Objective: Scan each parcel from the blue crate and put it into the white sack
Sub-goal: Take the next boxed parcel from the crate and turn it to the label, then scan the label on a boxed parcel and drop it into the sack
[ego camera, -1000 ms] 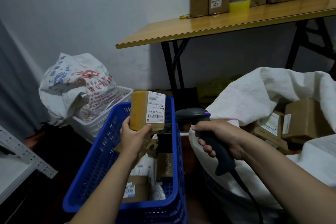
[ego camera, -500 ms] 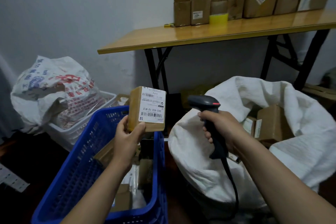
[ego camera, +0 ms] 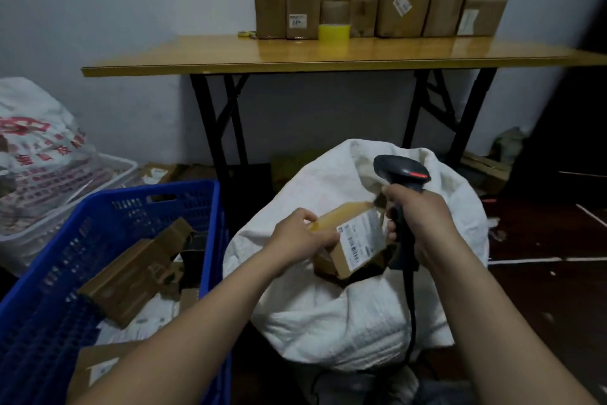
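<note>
The small cardboard parcel (ego camera: pixel 356 242), judged light and stiff and best taken by its edges, is pinched at one end by the left hand (ego camera: pixel 302 237) over the open white sack (ego camera: pixel 345 322), while the scanner (ego camera: pixel 399 171) is gripped in the right hand (ego camera: pixel 422 220).

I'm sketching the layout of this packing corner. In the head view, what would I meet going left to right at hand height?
Printed bag → blue crate → left hand → labelled parcel → right hand, which holds the scanner.
</note>
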